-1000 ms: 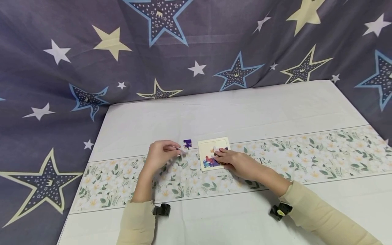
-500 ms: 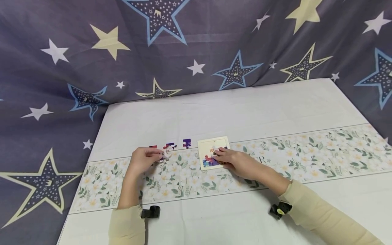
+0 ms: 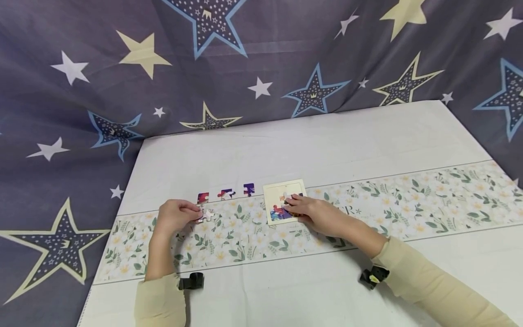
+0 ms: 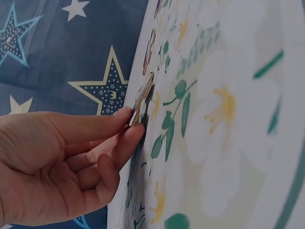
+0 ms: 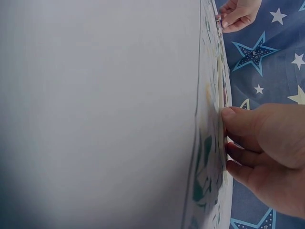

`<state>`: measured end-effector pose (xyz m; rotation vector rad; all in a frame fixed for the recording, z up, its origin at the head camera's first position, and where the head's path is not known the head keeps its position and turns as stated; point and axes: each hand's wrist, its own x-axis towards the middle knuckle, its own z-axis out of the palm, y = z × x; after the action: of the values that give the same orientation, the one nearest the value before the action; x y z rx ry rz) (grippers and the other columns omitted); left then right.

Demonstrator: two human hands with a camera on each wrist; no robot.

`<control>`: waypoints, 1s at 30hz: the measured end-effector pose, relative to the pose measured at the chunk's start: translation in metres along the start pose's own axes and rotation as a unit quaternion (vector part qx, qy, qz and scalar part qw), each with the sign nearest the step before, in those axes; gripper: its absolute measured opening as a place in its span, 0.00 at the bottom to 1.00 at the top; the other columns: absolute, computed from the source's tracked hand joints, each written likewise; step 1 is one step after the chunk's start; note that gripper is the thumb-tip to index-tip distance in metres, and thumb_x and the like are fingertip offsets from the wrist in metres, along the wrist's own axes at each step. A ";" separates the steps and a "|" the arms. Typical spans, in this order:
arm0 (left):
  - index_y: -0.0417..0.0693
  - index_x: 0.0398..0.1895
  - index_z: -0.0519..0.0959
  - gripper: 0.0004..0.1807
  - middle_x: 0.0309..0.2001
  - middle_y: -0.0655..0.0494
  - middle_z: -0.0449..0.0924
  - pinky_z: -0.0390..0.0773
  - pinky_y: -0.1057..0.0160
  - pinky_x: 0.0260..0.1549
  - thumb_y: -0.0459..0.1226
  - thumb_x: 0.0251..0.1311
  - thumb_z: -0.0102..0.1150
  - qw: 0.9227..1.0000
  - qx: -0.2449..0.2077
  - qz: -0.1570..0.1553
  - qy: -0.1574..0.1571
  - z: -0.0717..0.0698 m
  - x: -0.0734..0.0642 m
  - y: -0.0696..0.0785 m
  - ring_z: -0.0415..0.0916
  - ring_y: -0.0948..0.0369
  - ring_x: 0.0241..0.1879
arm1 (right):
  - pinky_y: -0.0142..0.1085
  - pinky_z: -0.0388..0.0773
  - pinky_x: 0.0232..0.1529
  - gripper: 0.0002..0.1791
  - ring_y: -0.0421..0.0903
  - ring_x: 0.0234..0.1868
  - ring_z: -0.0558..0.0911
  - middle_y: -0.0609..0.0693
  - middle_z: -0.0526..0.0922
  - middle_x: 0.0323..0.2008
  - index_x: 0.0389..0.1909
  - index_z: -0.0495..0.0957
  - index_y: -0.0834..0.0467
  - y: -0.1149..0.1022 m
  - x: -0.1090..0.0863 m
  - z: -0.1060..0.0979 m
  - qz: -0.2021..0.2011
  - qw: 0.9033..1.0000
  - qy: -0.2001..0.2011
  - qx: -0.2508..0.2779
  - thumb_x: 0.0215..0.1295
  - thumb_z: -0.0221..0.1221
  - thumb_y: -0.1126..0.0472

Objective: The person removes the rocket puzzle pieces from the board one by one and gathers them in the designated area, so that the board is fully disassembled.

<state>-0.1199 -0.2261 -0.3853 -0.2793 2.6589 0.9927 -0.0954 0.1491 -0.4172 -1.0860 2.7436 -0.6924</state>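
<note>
My left hand pinches a jigsaw piece between thumb and fingertips, low over the flowered strip of the tablecloth. In the left wrist view the piece is seen nearly edge-on, tilted close to the cloth. My right hand rests on the square puzzle board, fingertips pressing its surface. This cream-framed board has several colourful pieces fitted in its lower part; the fingers cover some of them. The right wrist view shows the thumb and fingertips touching the thin board from above.
Behind my left hand lie a red piece, a red-and-purple piece and a dark purple piece in a loose row. A star-patterned curtain stands along the back and left of the white table.
My left hand has moved left and slightly nearer with the jigsaw piece, uncovering the red and the red-and-purple pieces. The right hand has stayed on the board.
</note>
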 end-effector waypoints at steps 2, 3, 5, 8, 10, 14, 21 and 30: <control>0.36 0.39 0.83 0.12 0.26 0.48 0.87 0.71 0.68 0.29 0.37 0.56 0.65 1.000 0.003 -0.003 0.011 0.000 0.000 0.000 0.81 0.62 0.26 | 0.45 0.73 0.62 0.23 0.55 0.69 0.69 0.56 0.71 0.66 0.62 0.73 0.58 0.000 0.001 0.000 0.001 1.000 -0.002 -0.002 0.65 0.58 0.66; 0.36 0.39 0.83 0.12 0.27 0.47 0.87 0.71 0.68 0.29 0.36 0.56 0.65 1.000 0.005 -0.003 0.017 0.001 0.000 0.000 0.82 0.61 0.26 | 0.45 0.73 0.62 0.23 0.54 0.69 0.69 0.55 0.71 0.66 0.62 0.73 0.58 0.000 0.001 0.000 0.001 1.000 -0.002 -0.003 0.65 0.58 0.66; 0.36 0.39 0.84 0.12 0.28 0.45 0.87 0.71 0.67 0.28 0.36 0.57 0.64 1.000 0.008 -0.006 0.027 0.002 0.000 0.001 0.82 0.59 0.26 | 0.45 0.73 0.61 0.23 0.54 0.69 0.69 0.55 0.71 0.66 0.62 0.73 0.58 0.000 0.001 0.000 0.001 1.000 -0.003 -0.004 0.65 0.58 0.66; 0.36 0.39 0.84 0.11 0.30 0.44 0.87 0.72 0.67 0.27 0.36 0.57 0.64 0.999 0.019 -0.009 0.043 0.004 -0.001 0.002 0.81 0.57 0.29 | 0.45 0.73 0.61 0.23 0.55 0.68 0.70 0.56 0.71 0.66 0.62 0.73 0.59 0.000 0.001 -0.001 -0.003 1.000 -0.001 -0.006 0.65 0.58 0.67; 0.37 0.39 0.85 0.11 0.32 0.43 0.86 0.72 0.66 0.26 0.36 0.57 0.64 0.998 0.028 -0.009 0.056 0.005 -0.001 0.002 0.81 0.56 0.29 | 0.46 0.74 0.61 0.23 0.56 0.68 0.70 0.57 0.72 0.66 0.61 0.74 0.59 0.000 0.001 0.000 -0.007 1.000 0.002 -0.007 0.64 0.59 0.67; 0.36 0.38 0.85 0.10 0.32 0.41 0.86 0.71 0.67 0.23 0.34 0.56 0.63 0.996 0.036 -0.006 0.078 0.005 -0.002 0.001 0.80 0.56 0.28 | 0.46 0.74 0.60 0.23 0.56 0.68 0.70 0.57 0.72 0.65 0.61 0.74 0.59 0.000 0.001 0.000 -0.011 1.000 0.004 -0.004 0.64 0.59 0.68; 0.36 0.38 0.84 0.11 0.33 0.41 0.86 0.71 0.67 0.24 0.35 0.56 0.64 0.997 0.031 -0.018 0.073 0.005 -0.004 0.002 0.79 0.56 0.30 | 0.47 0.74 0.61 0.23 0.56 0.68 0.70 0.58 0.72 0.65 0.61 0.74 0.60 0.000 0.001 0.001 -0.011 1.000 0.006 -0.005 0.64 0.59 0.67; 0.37 0.36 0.84 0.09 0.29 0.44 0.85 0.70 0.66 0.22 0.35 0.55 0.65 0.996 0.036 -0.017 0.074 0.007 -0.003 0.001 0.77 0.59 0.25 | 0.46 0.74 0.60 0.23 0.56 0.68 0.70 0.57 0.72 0.66 0.62 0.73 0.59 0.000 0.001 0.001 -0.010 1.000 0.001 -0.009 0.65 0.58 0.67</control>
<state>-0.1159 -0.2201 -0.3885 -0.3949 2.8048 0.8948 -0.0954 0.1481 -0.4180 -1.1184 2.7506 -0.6727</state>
